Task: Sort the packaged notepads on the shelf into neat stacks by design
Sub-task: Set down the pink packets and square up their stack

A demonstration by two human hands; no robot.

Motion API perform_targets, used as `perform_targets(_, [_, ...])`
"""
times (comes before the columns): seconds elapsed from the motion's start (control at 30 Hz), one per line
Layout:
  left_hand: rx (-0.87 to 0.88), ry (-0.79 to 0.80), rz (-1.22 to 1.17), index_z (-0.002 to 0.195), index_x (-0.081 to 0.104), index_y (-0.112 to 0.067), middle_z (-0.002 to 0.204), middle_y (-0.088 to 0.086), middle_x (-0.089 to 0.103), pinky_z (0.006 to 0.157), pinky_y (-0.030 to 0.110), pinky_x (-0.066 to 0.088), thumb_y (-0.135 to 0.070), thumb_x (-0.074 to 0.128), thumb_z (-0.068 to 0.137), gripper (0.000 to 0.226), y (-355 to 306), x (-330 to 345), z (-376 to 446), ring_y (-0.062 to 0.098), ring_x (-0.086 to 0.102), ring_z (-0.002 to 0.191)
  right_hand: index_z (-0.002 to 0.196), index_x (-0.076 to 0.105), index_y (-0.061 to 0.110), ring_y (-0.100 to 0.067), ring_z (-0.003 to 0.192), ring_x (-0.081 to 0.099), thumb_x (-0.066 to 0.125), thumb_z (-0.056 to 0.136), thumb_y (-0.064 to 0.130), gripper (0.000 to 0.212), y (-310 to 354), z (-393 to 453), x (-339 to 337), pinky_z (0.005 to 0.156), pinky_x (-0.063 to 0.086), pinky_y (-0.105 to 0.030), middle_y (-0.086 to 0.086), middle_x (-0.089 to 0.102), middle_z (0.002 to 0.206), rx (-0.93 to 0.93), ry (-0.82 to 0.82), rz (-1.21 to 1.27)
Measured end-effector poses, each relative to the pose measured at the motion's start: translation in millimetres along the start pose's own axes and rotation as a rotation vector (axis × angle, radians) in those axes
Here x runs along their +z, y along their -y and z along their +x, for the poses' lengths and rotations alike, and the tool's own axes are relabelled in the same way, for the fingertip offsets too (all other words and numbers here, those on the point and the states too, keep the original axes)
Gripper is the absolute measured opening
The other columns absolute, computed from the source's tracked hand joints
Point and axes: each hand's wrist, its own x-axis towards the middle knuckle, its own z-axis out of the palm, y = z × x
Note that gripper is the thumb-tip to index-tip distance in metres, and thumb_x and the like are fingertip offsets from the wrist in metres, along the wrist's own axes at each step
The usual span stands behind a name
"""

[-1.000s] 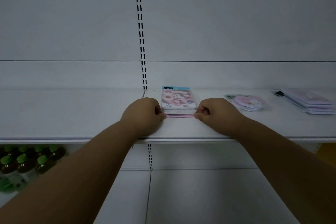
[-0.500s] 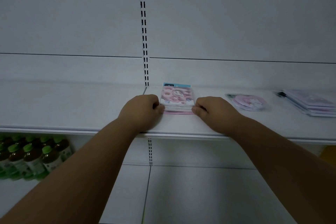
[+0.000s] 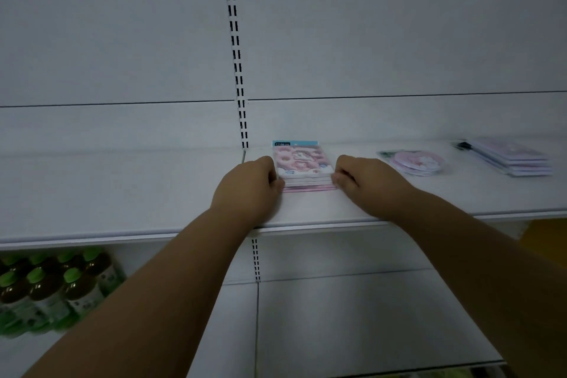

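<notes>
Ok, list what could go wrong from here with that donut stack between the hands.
1. The donut-design stack is squeezed between the left hand and right hand; its lowest packs jut forward, so uneven pressure may skew it further.
2. It sits fairly near the shelf's front edge, so a pull towards the person might spill packs.
3. The right forearm lies close to the round pink notepads and could nudge them.
</notes>
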Motion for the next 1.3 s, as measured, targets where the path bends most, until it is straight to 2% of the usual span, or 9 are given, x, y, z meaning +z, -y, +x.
perform_targets(0.17, [0.017,-0.018,0.004,0.085,0.056,-0.018,0.079,-0.001,0.059,0.065,0.029,0.037,-0.032,0.053,0.097,0.019,-2,-1,-2,0.020,0.054,0.076,0.089,0.053,0.018,-0.020,0.076,0.052,0.047,0.099,0.032,0.019,-4,1,1,0.065,0.034,-0.029,0.004,0.055,0.079,0.003,-0.016,0.057])
perform_targets(0.37, [-0.029,-0.003,-0.002,0.084,0.055,-0.019,0.078,-0.002,0.058,0.066,0.029,0.037,-0.034,0.053,0.096,0.019,-2,-2,-2,0.020,0.056,0.080,0.091,0.060,0.019,-0.019,0.078,0.055,0.055,0.095,0.032,0.015,-7,2,2,0.069,0.042,-0.032,0.003,0.061,0.081,0.012,0.002,0.116])
perform_targets(0.47, [-0.050,-0.001,-0.015,0.086,0.057,-0.020,0.081,-0.003,0.061,0.067,0.029,0.039,-0.040,0.056,0.093,0.021,-3,-2,-3,0.018,0.056,0.081,0.086,0.058,0.023,-0.014,0.074,0.053,0.057,0.094,0.033,0.013,-10,3,4,0.063,0.037,-0.029,0.009,0.056,0.074,0.026,-0.011,0.132])
perform_targets(0.67, [-0.081,0.020,-0.094,0.087,0.063,-0.021,0.083,-0.005,0.065,0.071,0.029,0.046,-0.036,0.062,0.089,0.015,0,-4,-3,0.017,0.059,0.083,0.086,0.060,0.020,-0.012,0.071,0.049,0.057,0.094,0.035,0.017,-11,3,3,0.060,0.034,-0.027,0.011,0.052,0.070,0.036,-0.013,0.110])
perform_targets(0.83, [-0.082,0.067,0.010,0.084,0.065,-0.021,0.082,-0.003,0.066,0.070,0.027,0.043,-0.042,0.064,0.089,0.021,-2,-5,-3,0.019,0.059,0.082,0.084,0.064,0.017,-0.015,0.077,0.052,0.060,0.092,0.033,0.018,-10,4,4,0.067,0.036,-0.027,0.007,0.056,0.076,0.039,0.002,0.088])
perform_targets(1.0, [-0.083,0.079,-0.032,0.084,0.067,-0.021,0.083,-0.003,0.065,0.069,0.027,0.041,-0.039,0.064,0.089,0.019,0,-5,-1,0.018,0.058,0.080,0.087,0.067,0.014,-0.018,0.080,0.056,0.061,0.092,0.031,0.019,-9,4,2,0.069,0.039,-0.027,0.000,0.064,0.083,0.039,0.010,0.090])
perform_targets(1.3, [-0.050,0.176,-0.004,0.088,0.069,-0.017,0.086,0.001,0.068,0.072,0.029,0.046,-0.033,0.059,0.091,0.019,-2,-12,1,0.020,0.062,0.084,0.090,0.069,0.012,-0.018,0.082,0.059,0.060,0.092,0.026,0.016,-6,0,-5,0.074,0.047,-0.029,-0.001,0.068,0.087,0.063,0.060,0.093])
